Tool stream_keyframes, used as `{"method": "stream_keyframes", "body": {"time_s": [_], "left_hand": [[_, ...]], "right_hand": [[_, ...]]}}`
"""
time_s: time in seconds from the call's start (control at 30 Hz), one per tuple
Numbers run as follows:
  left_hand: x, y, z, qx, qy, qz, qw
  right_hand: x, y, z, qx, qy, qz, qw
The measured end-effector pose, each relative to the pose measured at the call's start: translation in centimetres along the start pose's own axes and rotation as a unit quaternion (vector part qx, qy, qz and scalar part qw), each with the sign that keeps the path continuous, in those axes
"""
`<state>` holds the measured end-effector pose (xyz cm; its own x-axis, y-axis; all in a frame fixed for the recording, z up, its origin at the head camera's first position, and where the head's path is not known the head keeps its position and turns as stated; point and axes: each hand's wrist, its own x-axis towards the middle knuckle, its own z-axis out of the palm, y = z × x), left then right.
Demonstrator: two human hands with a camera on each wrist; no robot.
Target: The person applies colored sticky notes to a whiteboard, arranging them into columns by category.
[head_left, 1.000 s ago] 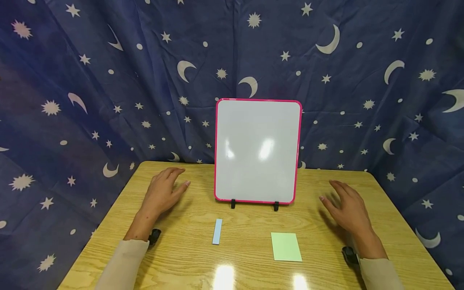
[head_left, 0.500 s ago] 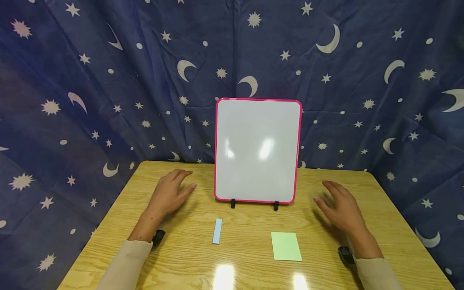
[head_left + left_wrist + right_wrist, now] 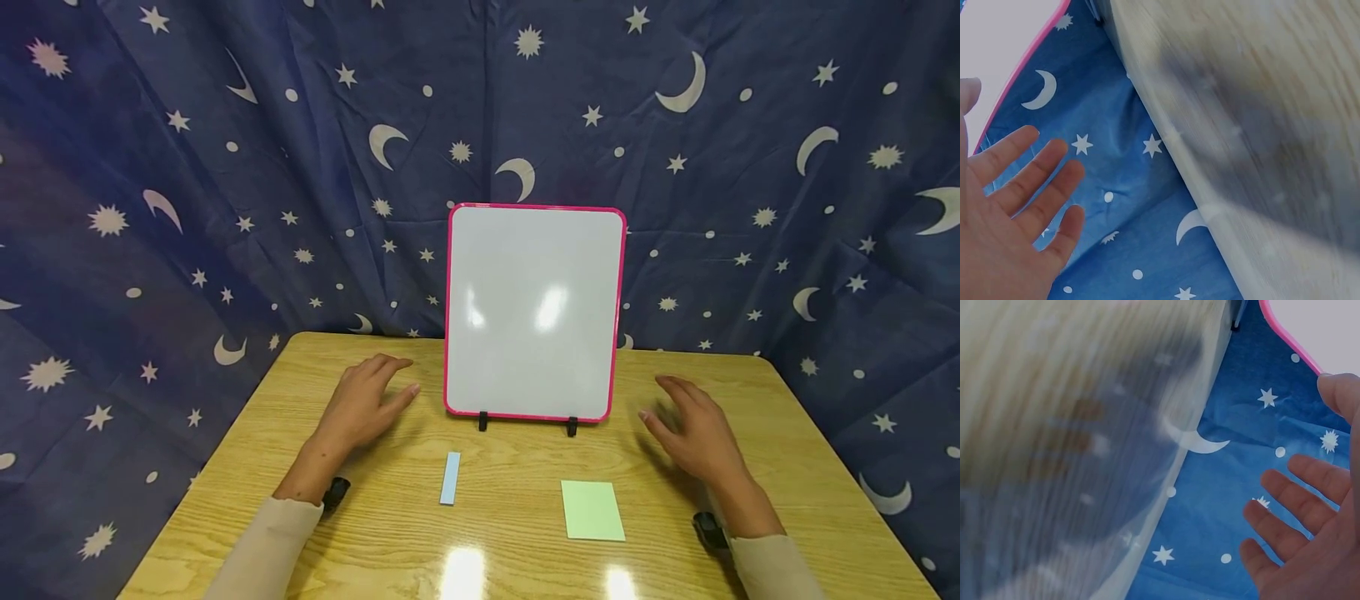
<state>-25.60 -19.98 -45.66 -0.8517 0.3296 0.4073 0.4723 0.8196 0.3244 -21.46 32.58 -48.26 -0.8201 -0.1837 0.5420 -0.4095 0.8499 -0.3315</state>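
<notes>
A whiteboard (image 3: 534, 317) with a pink rim stands upright at the back of the table, on two small black feet (image 3: 483, 421). To its left, my left hand (image 3: 363, 404) hovers over the wood with fingers spread and relaxed, holding nothing; the left wrist view shows its palm (image 3: 1004, 250). On the board's other side is my right hand (image 3: 697, 429), its fingers loosely bent and nothing in them. In front of the board lie a narrow light-blue strip (image 3: 449, 479), nearer my left hand, and a pale green square of paper (image 3: 592, 510), nearer my right.
The wooden table (image 3: 517, 554) carries bright light reflections near its front. A dark blue curtain (image 3: 315, 167) with white moons and stars hangs behind and along both sides. Each wrist wears a small black device (image 3: 335, 493).
Both hands have moved inward toward the whiteboard, the left one rightward and the right one leftward. The board, blue strip and green paper lie where they were.
</notes>
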Motion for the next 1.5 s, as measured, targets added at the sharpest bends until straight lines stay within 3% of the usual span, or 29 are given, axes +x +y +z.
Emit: {"method": "stream_keyframes", "body": {"time_s": [0.8, 1.1, 1.5], "left_hand": [[-0.1, 2.3, 1.2, 0.002, -0.016, 0.040, 0.9991], [-0.3, 3.4, 2.0, -0.013, -0.011, 0.072, 0.9973], [-0.6, 5.4, 2.8, -0.047, -0.055, 0.082, 0.9940]], "right_hand": [[0.1, -1.6, 0.5, -0.004, -0.002, -0.036, 0.999], [-0.3, -2.5, 1.0, -0.004, -0.011, -0.044, 0.999], [-0.2, -3.6, 1.4, 0.010, -0.033, -0.057, 0.998]]}}
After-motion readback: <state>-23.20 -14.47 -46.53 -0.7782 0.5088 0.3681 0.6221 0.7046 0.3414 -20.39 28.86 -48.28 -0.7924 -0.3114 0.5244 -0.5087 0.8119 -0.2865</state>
